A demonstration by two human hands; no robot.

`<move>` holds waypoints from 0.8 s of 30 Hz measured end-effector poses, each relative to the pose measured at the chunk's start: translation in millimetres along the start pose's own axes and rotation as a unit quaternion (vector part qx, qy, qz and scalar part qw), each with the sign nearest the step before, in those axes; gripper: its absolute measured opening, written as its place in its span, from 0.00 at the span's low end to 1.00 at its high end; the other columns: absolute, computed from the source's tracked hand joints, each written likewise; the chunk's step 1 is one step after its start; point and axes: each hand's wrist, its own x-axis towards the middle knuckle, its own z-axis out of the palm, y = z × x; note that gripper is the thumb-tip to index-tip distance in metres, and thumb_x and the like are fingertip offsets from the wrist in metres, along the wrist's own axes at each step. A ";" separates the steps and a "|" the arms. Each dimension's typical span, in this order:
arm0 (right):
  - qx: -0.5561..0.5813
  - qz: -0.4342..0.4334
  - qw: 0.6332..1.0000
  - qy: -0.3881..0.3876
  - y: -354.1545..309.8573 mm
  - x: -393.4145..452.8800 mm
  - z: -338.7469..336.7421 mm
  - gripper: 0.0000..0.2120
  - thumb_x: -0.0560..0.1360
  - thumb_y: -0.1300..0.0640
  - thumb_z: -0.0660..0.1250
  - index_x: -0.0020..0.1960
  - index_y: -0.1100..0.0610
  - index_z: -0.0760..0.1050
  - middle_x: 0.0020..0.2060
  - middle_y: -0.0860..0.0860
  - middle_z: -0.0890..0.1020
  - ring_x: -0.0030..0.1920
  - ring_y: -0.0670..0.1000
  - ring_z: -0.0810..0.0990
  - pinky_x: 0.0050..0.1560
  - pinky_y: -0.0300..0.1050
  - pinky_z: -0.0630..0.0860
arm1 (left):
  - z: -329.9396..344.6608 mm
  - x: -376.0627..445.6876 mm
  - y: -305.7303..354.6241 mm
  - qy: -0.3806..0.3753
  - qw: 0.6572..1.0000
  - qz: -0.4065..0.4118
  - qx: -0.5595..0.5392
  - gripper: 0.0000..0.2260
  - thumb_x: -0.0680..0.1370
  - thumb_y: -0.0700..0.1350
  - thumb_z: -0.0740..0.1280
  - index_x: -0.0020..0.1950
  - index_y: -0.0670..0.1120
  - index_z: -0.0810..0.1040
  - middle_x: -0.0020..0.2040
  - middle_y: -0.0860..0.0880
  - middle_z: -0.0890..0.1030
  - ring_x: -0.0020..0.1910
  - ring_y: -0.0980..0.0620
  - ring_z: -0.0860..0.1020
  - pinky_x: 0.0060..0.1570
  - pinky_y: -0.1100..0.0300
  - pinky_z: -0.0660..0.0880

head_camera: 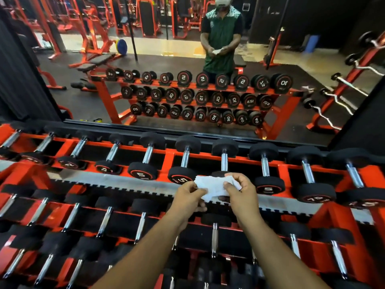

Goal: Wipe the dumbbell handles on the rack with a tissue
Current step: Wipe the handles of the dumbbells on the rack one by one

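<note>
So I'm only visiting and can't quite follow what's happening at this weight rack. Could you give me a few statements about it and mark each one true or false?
1. Both hands hold the white tissue. True: the left hand and the right hand each pinch it.
2. The tissue is pressed on a dumbbell handle. False: it is held up in front of the rack, touching no handle.
3. A mirror stands behind the rack. True.
4. The rack is blue. False: it is red-orange.
5. The dumbbell handles are shiny metal. True.
</note>
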 end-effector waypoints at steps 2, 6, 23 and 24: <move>0.022 0.011 1.000 0.011 -3.5 -7.8 1.8 0.11 0.78 0.68 0.65 0.49 0.53 0.80 0.46 0.50 0.84 0.48 0.56 0.85 0.42 0.55 0.84 | -14.5 -4.0 -5.5 -0.008 1.000 0.005 0.002 0.09 0.80 0.41 0.71 0.54 0.36 0.78 0.39 0.43 0.74 0.29 0.54 0.72 0.38 0.53 0.82; 0.001 0.008 0.999 0.033 -4.5 -21.5 -0.7 0.12 0.78 0.66 0.65 0.50 0.50 0.80 0.48 0.49 0.84 0.49 0.54 0.84 0.47 0.58 0.84 | -31.1 -11.2 -12.1 -0.004 0.999 0.028 -0.023 0.07 0.82 0.44 0.69 0.54 0.40 0.81 0.41 0.43 0.76 0.36 0.53 0.74 0.44 0.54 0.79; 0.019 0.087 0.955 -0.282 -28.2 -37.5 -70.5 0.38 0.68 0.41 0.77 0.75 0.41 0.65 0.69 0.44 0.74 0.68 0.43 0.75 0.68 0.50 0.73 | 21.7 -45.7 38.4 -0.009 0.997 0.068 -0.043 0.08 0.83 0.44 0.63 0.56 0.47 0.81 0.52 0.43 0.85 0.50 0.45 0.84 0.49 0.49 0.82; -0.007 0.073 0.956 -0.284 -34.2 -37.2 -67.4 0.38 0.69 0.37 0.76 0.75 0.40 0.66 0.69 0.43 0.75 0.67 0.43 0.75 0.69 0.50 0.72 | 29.6 -47.4 41.4 -0.024 0.997 0.073 -0.030 0.08 0.83 0.44 0.63 0.57 0.47 0.81 0.52 0.43 0.85 0.50 0.46 0.84 0.49 0.49 0.82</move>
